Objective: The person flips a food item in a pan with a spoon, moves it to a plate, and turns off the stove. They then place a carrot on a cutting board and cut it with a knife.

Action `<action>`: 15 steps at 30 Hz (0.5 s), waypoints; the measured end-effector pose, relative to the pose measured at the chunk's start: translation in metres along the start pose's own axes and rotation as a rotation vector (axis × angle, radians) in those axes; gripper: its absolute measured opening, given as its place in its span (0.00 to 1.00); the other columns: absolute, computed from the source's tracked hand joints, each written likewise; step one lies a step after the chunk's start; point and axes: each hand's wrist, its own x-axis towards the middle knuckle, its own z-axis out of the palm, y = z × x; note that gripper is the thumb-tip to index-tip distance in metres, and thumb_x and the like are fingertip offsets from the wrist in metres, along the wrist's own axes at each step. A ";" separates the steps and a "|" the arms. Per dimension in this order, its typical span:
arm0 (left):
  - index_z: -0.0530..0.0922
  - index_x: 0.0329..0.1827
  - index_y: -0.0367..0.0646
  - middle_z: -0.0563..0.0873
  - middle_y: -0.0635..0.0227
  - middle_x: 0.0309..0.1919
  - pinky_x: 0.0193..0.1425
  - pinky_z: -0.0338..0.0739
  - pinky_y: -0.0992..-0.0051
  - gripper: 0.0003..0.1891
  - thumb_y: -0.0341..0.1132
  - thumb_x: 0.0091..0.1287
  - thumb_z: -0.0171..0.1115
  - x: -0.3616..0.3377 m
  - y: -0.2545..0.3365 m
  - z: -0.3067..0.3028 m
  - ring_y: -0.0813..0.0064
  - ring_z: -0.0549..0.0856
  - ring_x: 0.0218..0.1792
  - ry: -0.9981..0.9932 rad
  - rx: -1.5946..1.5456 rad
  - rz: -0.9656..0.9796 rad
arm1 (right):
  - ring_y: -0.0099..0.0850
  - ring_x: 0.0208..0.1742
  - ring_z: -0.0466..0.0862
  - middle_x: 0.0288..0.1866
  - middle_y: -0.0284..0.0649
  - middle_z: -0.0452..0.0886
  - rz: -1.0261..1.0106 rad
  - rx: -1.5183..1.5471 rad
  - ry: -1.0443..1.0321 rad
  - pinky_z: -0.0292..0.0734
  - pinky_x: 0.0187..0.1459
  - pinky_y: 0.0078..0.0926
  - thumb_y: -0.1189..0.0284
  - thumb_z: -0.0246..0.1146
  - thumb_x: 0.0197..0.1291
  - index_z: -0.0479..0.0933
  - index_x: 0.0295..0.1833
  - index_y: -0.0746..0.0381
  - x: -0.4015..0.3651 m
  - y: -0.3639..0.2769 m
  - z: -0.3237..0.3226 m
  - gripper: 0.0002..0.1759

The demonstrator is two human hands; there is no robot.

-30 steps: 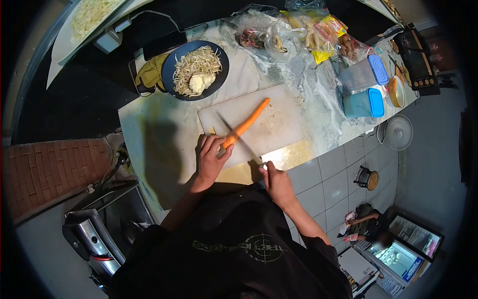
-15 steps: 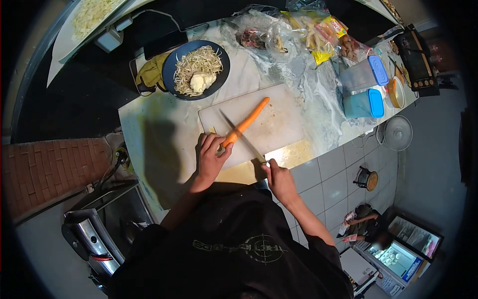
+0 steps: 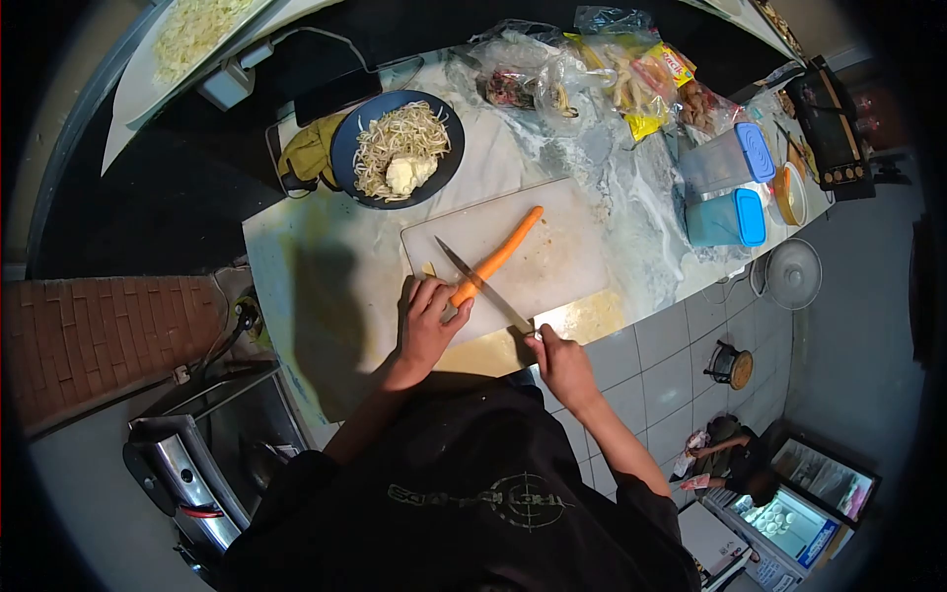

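Note:
A peeled orange carrot (image 3: 514, 243) lies slantwise on a white cutting board (image 3: 565, 259). My left hand (image 3: 428, 324) is at the carrot's near end, its fingertips and thumb closed around that end. In my right hand (image 3: 562, 365) is a kitchen knife (image 3: 506, 305), gripped by the handle. The blade crosses the carrot close to my left fingertips, its tip pointing toward the board's far left. A small pale yellowish piece (image 3: 428, 268) rests on the board beside my left fingers.
Behind the board stands a dark plate (image 3: 446, 176) of bean sprouts (image 3: 400, 135) with a pale lump. Plastic bags of food (image 3: 631, 84) lie at the back. Two blue-lidded containers (image 3: 725, 219) stand at the right. A person (image 3: 730, 454) is by a lit fridge at lower right.
The view has shifted slightly, so everything sits a little lower. Against the carrot, the knife blade has moved a little toward its near end, and more of that end shows beside my left thumb.

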 end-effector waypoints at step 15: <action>0.79 0.41 0.38 0.80 0.61 0.40 0.47 0.77 0.62 0.14 0.27 0.54 0.74 -0.001 0.002 0.001 0.56 0.80 0.43 -0.033 -0.005 0.021 | 0.57 0.27 0.82 0.23 0.57 0.80 -0.006 -0.001 -0.003 0.76 0.27 0.53 0.59 0.57 0.73 0.74 0.44 0.65 0.020 0.032 -0.017 0.18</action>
